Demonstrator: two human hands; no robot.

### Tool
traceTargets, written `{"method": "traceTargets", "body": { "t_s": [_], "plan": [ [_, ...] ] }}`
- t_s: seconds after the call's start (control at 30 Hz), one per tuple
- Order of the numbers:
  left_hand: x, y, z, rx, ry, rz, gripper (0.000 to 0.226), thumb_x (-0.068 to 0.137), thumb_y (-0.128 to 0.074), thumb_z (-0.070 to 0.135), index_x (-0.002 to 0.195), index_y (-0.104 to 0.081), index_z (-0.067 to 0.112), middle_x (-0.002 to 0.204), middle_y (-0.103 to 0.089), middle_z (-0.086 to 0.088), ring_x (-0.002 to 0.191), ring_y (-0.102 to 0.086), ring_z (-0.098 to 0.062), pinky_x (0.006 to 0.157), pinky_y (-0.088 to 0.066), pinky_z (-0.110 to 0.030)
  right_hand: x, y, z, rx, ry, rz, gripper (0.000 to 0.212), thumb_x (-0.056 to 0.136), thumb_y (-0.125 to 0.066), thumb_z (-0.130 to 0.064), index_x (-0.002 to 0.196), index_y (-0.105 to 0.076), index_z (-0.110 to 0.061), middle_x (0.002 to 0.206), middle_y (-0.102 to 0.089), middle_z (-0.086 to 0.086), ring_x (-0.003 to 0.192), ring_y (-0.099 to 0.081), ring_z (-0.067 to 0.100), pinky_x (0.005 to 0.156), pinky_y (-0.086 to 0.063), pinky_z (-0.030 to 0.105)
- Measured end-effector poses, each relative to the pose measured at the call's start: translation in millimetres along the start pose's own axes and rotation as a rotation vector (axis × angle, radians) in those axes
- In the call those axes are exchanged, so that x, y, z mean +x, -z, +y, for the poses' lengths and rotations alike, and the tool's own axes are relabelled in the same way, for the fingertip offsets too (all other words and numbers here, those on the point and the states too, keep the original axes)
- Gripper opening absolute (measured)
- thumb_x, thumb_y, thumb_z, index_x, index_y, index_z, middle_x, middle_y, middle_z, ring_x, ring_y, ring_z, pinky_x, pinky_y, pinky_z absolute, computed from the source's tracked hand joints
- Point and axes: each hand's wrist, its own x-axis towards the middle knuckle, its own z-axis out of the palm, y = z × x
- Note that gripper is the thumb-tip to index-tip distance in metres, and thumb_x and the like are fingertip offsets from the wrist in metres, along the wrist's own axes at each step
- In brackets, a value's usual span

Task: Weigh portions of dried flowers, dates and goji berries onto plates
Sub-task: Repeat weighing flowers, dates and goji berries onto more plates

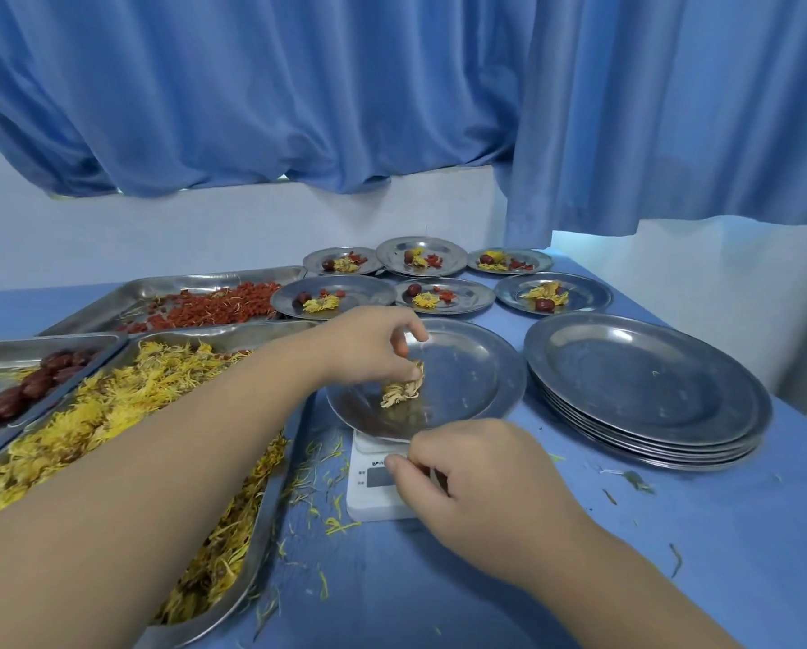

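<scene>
Left hand (pixel 376 348) is out across the flower tray (pixel 191 632), pinching a clump of dried flowers (pixel 404 391) and holding it low on the plate (pixel 495 367) that sits on the little white scale (pixel 369 503). That plate spreads well past the scale's sides, so a push down near its rim could tip it or slide it off. Right hand (pixel 476 475) hovers with fingers curled right over the scale's display, at the plate's near edge. Whether it holds anything I cannot tell, but it hides the reading, and if it leans on scale or plate the weight will likely read false. Left forearm lies over the flower tray, so it could drag more loose petals (pixel 326 522) onto the blue surface (pixel 673 555). Dates (pixel 31 391) and goji berries (pixel 214 306) wait in their trays, none on this plate yet
</scene>
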Motion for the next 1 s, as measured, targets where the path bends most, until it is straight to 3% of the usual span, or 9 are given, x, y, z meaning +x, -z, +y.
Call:
{"method": "traceTargets", "body": {
  "t_s": [0.1,0.23,0.5,0.57,0.7,0.83,1.0],
  "plan": [
    [3.3,0.7,-8.4,0.072,0.014,0.060,0.032,0.084,-0.072,0.030,0.114,-0.061,0.030,0.090,-0.063,0.013,0.084,-0.062,-0.006,0.070,-0.047,-0.023,-0.5,0.1,-1.4,0.011,0.012,-0.008,0.045,0.092,-0.040,-0.046,0.058,-0.033,-0.016,0.053,-0.035,-0.001,0.058,-0.041,0.019,0.052,-0.031,0.034],
    [2.8,6.3,-18.0,0.152,0.034,0.135,0.023,0.090,-0.064,0.027,0.114,-0.061,0.028,0.093,-0.061,0.014,0.090,-0.059,-0.008,0.070,-0.045,-0.023,-0.2,-0.5,-0.8,0.012,0.031,-0.005,0.048,0.093,-0.040,-0.046,0.057,-0.028,-0.017,0.053,-0.033,-0.001,0.057,-0.040,0.019,0.053,-0.025,0.033],
    [-29.8,18.0,-28.8,-0.031,0.046,0.282,0.011,0.093,-0.057,0.028,0.099,-0.065,0.033,0.090,-0.063,0.016,0.085,-0.057,0.001,0.066,-0.038,-0.016,-1.5,-1.7,1.1,0.027,0.017,0.024,0.046,0.091,-0.040,-0.047,0.057,-0.034,-0.018,0.051,-0.034,-0.004,0.057,-0.041,0.017,0.053,-0.037,0.035],
    [-46.2,23.0,-34.5,-0.030,0.048,0.276,0.013,0.094,-0.056,0.028,0.102,-0.066,0.032,0.094,-0.064,0.014,0.089,-0.058,-0.001,0.069,-0.040,-0.016,-3.3,-1.7,1.2,0.032,0.015,0.050,0.045,0.090,-0.042,-0.046,0.057,-0.038,-0.016,0.050,-0.035,-0.003,0.054,-0.041,0.017,0.051,-0.039,0.036],
    [-91.3,42.6,-50.6,-0.063,0.079,0.260,0.013,0.095,-0.057,0.031,0.103,-0.066,0.034,0.098,-0.066,0.011,0.092,-0.061,-0.006,0.080,-0.049,-0.026,-5.5,-1.1,-1.0,0.088,0.015,0.150,0.049,0.091,-0.055,-0.034,0.053,-0.027,-0.023,0.046,-0.026,-0.006,0.048,-0.033,0.013,0.047,-0.037,0.036],
    [-139.1,67.4,-75.6,-0.118,0.122,0.304,0.012,0.095,-0.056,0.034,0.101,-0.066,0.038,0.090,-0.071,0.014,0.080,-0.067,0.002,0.076,-0.050,-0.026,4.8,-4.6,-15.2,0.100,0.029,0.205,0.045,0.091,-0.058,-0.029,0.054,-0.035,-0.019,0.048,-0.029,-0.007,0.049,-0.034,0.010,0.048,-0.036,0.035],
    [-183.3,95.9,-115.3,-0.295,0.242,0.342,0.015,0.096,-0.055,0.026,0.104,-0.067,0.032,0.093,-0.073,0.014,0.083,-0.072,-0.008,0.072,-0.054,-0.029,23.8,-17.3,-44.0,0.143,0.055,0.222,0.042,0.091,-0.056,-0.029,0.055,-0.036,-0.023,0.048,-0.033,-0.007,0.050,-0.038,0.011,0.048,-0.037,0.033]
  ]
}}
